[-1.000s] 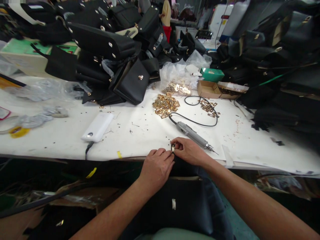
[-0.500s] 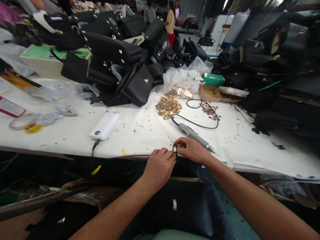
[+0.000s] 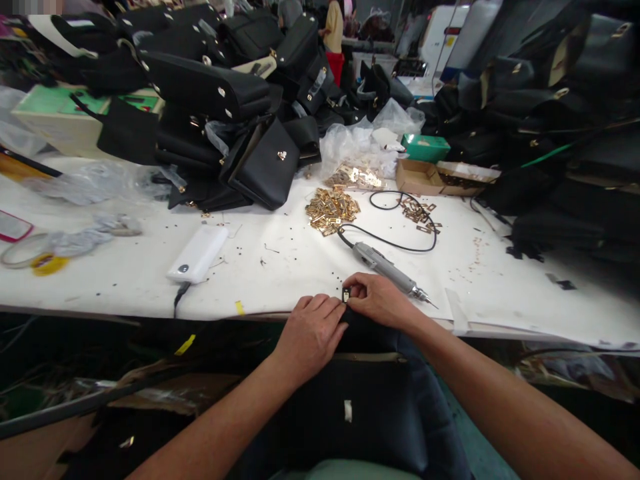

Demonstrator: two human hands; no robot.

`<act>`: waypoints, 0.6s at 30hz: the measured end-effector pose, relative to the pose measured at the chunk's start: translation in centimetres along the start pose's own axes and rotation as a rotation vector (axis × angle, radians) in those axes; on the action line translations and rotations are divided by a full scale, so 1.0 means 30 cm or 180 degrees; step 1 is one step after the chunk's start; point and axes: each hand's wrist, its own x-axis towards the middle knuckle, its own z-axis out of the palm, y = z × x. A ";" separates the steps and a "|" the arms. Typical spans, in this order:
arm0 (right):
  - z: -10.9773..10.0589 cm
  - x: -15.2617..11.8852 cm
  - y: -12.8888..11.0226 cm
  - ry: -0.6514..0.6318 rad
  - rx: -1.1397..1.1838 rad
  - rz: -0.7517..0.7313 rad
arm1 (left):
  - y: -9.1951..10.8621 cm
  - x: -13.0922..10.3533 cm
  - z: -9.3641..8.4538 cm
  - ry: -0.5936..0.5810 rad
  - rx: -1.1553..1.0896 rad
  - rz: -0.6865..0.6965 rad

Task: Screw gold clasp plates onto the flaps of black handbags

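Observation:
At the table's front edge my left hand (image 3: 311, 331) lies with bent fingers on the black flap of a bag (image 3: 360, 393) in my lap. My right hand (image 3: 376, 298) pinches a small gold metal fitting (image 3: 347, 295) on the flap's tip. The fingertips of both hands are close together there. What the left fingers grip underneath is hidden. Just beyond the right hand lies a grey electric screwdriver (image 3: 387, 267), its bit pointing right. Behind it is a pile of gold fittings (image 3: 332, 210).
Black bags (image 3: 265, 163) are heaped at the back left and more (image 3: 530, 133) at the right. A white power bank (image 3: 199, 255) with a cable lies left. An open cardboard box (image 3: 419, 177) stands behind the looped screwdriver cord (image 3: 395, 245).
The view has shifted slightly, so the table items appear a little further left and higher. Both hands stay at the flap's tip, with the left fingers slightly lower beside the fitting.

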 end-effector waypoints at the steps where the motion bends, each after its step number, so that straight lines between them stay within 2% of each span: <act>1: 0.000 0.000 0.000 0.0003 -0.0023 0.0001 | -0.002 0.001 -0.002 -0.0025 0.0004 0.0013; 11: 0.005 0.004 0.009 0.0023 -0.0116 -0.0034 | 0.012 0.049 -0.060 -0.0571 0.0382 0.0086; 15: 0.012 0.010 0.022 0.0046 -0.0127 -0.0079 | 0.008 0.057 -0.070 -0.0600 0.0438 0.0077; 18: 0.019 0.013 0.023 0.0112 -0.0242 -0.0070 | 0.001 0.058 -0.061 -0.0485 0.0371 0.0067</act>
